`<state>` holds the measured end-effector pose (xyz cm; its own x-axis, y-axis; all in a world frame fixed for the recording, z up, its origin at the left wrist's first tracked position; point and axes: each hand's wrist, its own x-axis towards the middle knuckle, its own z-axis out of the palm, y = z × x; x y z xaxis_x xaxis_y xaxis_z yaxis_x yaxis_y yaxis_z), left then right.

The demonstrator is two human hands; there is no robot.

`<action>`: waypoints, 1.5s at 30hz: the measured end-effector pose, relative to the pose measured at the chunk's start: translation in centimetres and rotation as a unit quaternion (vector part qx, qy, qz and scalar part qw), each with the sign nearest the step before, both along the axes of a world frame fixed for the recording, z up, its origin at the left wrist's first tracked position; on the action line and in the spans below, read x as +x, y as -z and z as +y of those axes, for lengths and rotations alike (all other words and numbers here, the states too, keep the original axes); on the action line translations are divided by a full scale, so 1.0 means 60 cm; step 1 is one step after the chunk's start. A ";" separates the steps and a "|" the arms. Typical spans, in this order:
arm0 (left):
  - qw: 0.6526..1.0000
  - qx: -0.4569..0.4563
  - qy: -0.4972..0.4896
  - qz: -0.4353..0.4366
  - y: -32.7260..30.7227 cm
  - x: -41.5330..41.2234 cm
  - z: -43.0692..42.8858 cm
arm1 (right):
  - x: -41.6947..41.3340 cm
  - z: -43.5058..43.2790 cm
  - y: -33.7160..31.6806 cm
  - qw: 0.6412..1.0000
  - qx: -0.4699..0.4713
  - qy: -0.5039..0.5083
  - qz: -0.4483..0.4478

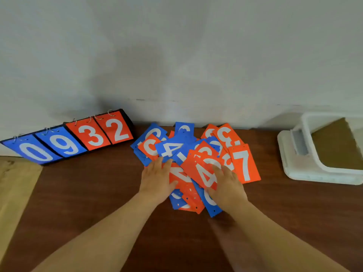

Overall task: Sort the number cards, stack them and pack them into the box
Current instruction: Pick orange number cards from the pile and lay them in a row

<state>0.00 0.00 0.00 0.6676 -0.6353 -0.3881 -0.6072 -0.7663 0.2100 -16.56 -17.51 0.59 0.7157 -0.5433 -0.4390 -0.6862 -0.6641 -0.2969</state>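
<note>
The cards point(188, 154) lie in a loose heap of mixed orange and blue on the counter point(78, 193), near the wall. Both hands rest flat on it, fingers straight, gripping nothing: the left hand point(157, 177) at its left edge, the right hand point(227, 183) on an orange 4. A sweep could fan the slick cards apart or miss the 7 point(244, 165). Upside-down digits invite missorting. The box point(290, 165) stands well apart, at right.
</note>
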 end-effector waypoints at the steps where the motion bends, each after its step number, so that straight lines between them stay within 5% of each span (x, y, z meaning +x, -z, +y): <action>1: 1.000 0.005 -0.005 0.015 0.008 0.005 0.000 | 0.007 -0.001 0.007 1.000 -0.002 -0.010 -0.005; 12: 0.997 -0.076 -0.024 0.002 0.059 0.008 0.025 | 0.020 -0.023 0.056 1.000 -0.025 -0.009 -0.009; 20: 0.997 -0.046 -0.055 0.030 0.047 -0.003 0.012 | -0.005 -0.011 0.050 0.990 0.033 0.126 -0.061; 31: 0.985 -0.114 -0.126 0.019 0.047 -0.019 -0.007 | -0.039 -0.008 0.016 0.972 0.024 0.214 -0.092; 45: 0.890 -0.243 -0.332 0.195 -0.091 -0.027 0.158 | -0.098 0.002 -0.042 0.910 0.192 0.325 -0.174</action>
